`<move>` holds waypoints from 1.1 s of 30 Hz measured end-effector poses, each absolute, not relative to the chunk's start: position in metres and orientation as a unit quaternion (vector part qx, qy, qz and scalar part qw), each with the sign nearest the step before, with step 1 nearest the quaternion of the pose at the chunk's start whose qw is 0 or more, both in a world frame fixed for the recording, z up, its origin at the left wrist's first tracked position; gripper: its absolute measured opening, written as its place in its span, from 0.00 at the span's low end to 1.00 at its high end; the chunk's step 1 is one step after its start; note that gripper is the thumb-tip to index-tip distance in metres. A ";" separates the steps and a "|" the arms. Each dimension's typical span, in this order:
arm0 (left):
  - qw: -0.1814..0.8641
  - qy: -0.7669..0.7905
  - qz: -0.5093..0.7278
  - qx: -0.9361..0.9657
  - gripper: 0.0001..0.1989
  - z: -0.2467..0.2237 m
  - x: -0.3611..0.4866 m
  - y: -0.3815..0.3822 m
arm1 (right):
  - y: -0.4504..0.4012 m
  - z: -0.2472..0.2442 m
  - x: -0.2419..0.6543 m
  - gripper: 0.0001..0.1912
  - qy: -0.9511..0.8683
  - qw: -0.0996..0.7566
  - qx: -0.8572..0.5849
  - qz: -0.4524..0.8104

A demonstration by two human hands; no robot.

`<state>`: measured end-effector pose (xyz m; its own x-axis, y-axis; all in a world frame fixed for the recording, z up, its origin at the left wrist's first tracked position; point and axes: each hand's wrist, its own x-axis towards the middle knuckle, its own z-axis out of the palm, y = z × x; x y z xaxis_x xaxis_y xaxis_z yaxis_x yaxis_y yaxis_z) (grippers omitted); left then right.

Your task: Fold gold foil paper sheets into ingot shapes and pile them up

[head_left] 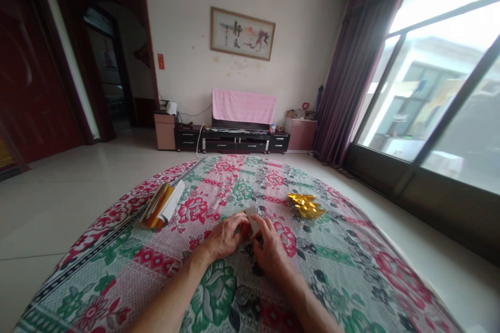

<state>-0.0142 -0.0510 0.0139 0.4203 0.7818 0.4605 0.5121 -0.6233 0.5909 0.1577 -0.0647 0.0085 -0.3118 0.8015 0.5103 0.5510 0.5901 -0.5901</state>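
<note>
Pressure should be light and even as we pinch the small pale-grey paper piece between curled, nearly closed fingers of our left hand and right hand, between the gold-and-white paper roll and shiny gold folded paper on the flowered cloth.
</note>
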 end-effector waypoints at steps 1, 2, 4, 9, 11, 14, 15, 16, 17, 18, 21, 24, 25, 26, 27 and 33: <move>0.180 0.398 0.363 0.823 0.21 0.013 -0.014 -0.051 | -0.065 0.008 0.157 0.33 -0.792 0.405 -0.431 0.152; 0.176 0.403 0.358 0.823 0.21 0.012 -0.015 -0.050 | -0.065 0.008 0.157 0.31 -0.792 0.402 -0.435 0.148; 0.169 0.411 0.352 0.824 0.20 0.010 -0.015 -0.049 | -0.066 0.010 0.158 0.28 -0.796 0.392 -0.441 0.137; 0.167 0.409 0.355 0.824 0.15 0.008 -0.013 -0.048 | -0.072 0.017 0.163 0.19 -0.812 0.361 -0.450 0.093; 0.163 0.407 0.353 0.827 0.14 0.010 -0.013 -0.048 | -0.073 0.019 0.165 0.20 -0.814 0.357 -0.452 0.076; 0.158 0.404 0.347 0.832 0.14 0.012 -0.012 -0.050 | -0.073 0.019 0.167 0.20 -0.813 0.350 -0.463 0.048; 0.156 0.404 0.346 0.833 0.13 0.013 -0.011 -0.050 | -0.073 0.018 0.167 0.20 -0.815 0.345 -0.465 0.040; 0.154 0.404 0.344 0.833 0.13 0.013 -0.011 -0.051 | -0.073 0.018 0.167 0.19 -0.816 0.340 -0.466 0.034; 0.151 0.405 0.343 0.834 0.13 0.014 -0.011 -0.051 | -0.073 0.018 0.168 0.17 -0.817 0.335 -0.468 0.032; 0.148 0.405 0.340 0.836 0.13 0.013 -0.011 -0.051 | -0.073 0.018 0.168 0.15 -0.819 0.330 -0.469 0.034; 0.136 0.406 0.331 0.841 0.13 0.013 -0.011 -0.052 | -0.074 0.021 0.168 0.10 -0.834 0.305 -0.458 0.046; 0.125 0.410 0.320 0.845 0.13 0.012 -0.012 -0.052 | -0.076 0.026 0.170 0.08 -0.853 0.283 -0.436 0.052; 0.123 0.410 0.316 0.847 0.12 0.013 -0.012 -0.052 | -0.076 0.027 0.170 0.08 -0.856 0.280 -0.431 0.054; 0.123 0.409 0.312 0.848 0.12 0.013 -0.012 -0.052 | -0.077 0.028 0.171 0.08 -0.858 0.278 -0.428 0.055; 0.124 0.408 0.310 0.850 0.12 0.014 -0.012 -0.052 | -0.077 0.028 0.172 0.08 -0.861 0.277 -0.423 0.058; 0.146 0.396 0.313 0.851 0.12 0.014 -0.013 -0.050 | -0.074 0.020 0.173 0.08 -0.855 0.296 -0.418 0.077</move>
<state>-0.0126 -0.0503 0.0144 0.4907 0.7654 0.4164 0.5827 -0.6435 0.4963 0.1732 -0.0743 0.0205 -0.4747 0.7609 0.4424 0.6701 0.6383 -0.3789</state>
